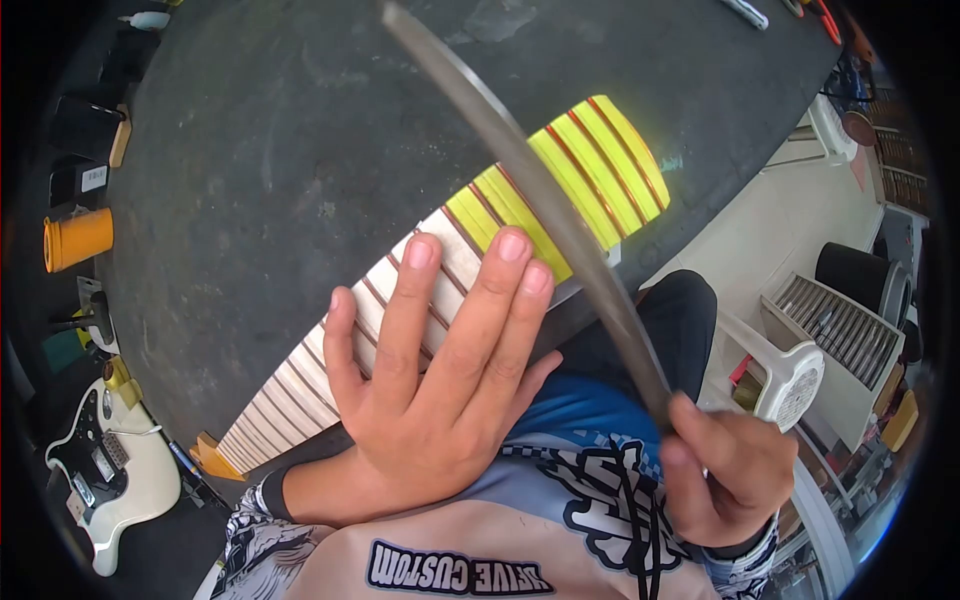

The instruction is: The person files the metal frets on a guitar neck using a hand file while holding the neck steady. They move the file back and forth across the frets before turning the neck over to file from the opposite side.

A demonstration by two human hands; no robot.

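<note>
A guitar fretboard lies diagonally on the dark table, its lower part bare pale wood and its upper part covered with yellow-green strips between the frets. My left hand rests flat on the pale middle section, fingers spread. In my right hand, at the lower right, is one end of a long flat metal file. The file slants up and left, crossing over the yellow-green part. From this view I cannot tell whether the file touches the frets.
The dark tabletop spreads around the fretboard. A white guitar body stands at the lower left, an orange cup at the left edge. To the right are a white plastic chair and a slotted rack.
</note>
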